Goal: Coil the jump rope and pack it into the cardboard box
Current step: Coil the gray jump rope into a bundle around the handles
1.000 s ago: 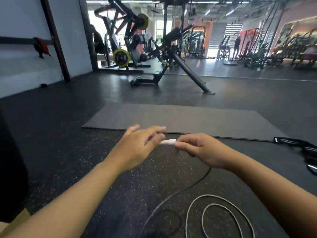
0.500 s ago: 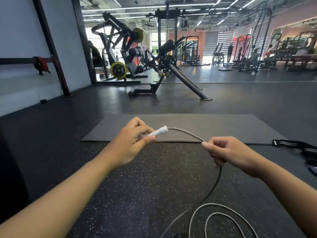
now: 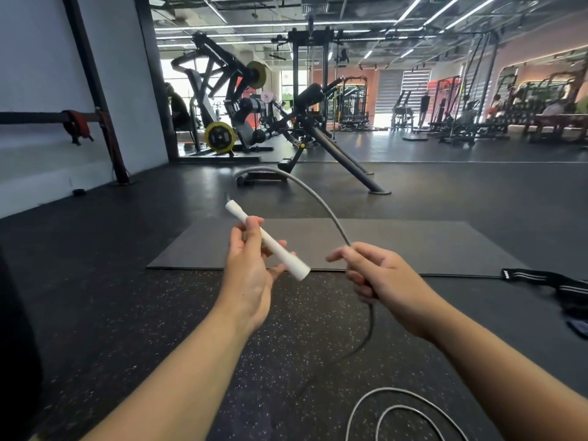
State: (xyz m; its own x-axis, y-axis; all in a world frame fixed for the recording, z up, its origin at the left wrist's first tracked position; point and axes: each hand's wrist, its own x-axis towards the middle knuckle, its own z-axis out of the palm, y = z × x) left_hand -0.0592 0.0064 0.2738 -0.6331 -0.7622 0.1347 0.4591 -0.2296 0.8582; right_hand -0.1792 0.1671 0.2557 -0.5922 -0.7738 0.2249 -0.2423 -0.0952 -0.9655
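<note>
Now the white handle (image 3: 267, 241) has swung up above the grey mat (image 3: 413, 246), tip pointing away, and the rope (image 3: 313, 194) arcs high from it, so a first loop is forming. Left hand (image 3: 251, 268) pinches the handle loosely, fingers half open; right hand (image 3: 378, 275) is closed around the rope just beside it; no box in view

Both bare forearms reach forward. Left hand (image 3: 251, 268) palm-up, fingers pinching loosely; right hand (image 3: 378, 275) curled closed, knuckles up.
</note>
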